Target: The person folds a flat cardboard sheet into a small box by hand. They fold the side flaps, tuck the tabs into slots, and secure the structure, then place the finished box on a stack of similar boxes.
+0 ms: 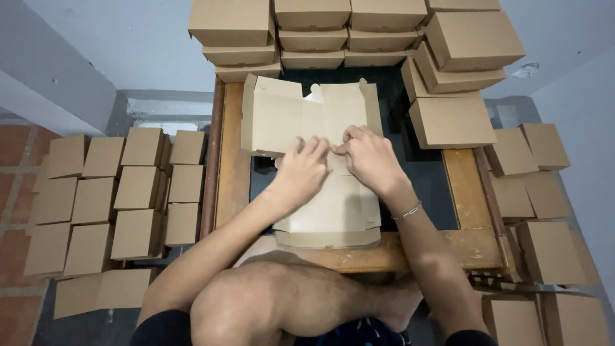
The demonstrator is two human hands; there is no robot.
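The flat, unfolded brown cardboard box blank (320, 160) lies along the middle of the wooden-framed table with a dark top (234, 173), reaching from the near edge toward the far edge. Its far panel, with 2 side flaps, is raised slightly off the surface.

The left hand (301, 173) rests palm down on the centre fold line of the blank. Its fingers (314, 148) are extended, close together and pressed flat on the cardboard; nothing is gripped.

The right hand (371, 160) lies just beside the left hand, also on the fold line. Its fingers (351, 136) are curled, with the tips bearing on the cardboard. Whether they pinch a flap edge cannot be told. The fingertips of the 2 hands almost meet. A thin bracelet (409, 210) sits on the right wrist.

Stacks of assembled closed brown cardboard boxes (314, 32) occupy the far edge and far right corner of the table. More closed boxes stand in rows on the floor to the left (115, 192) and to the right (532, 192) of the table.
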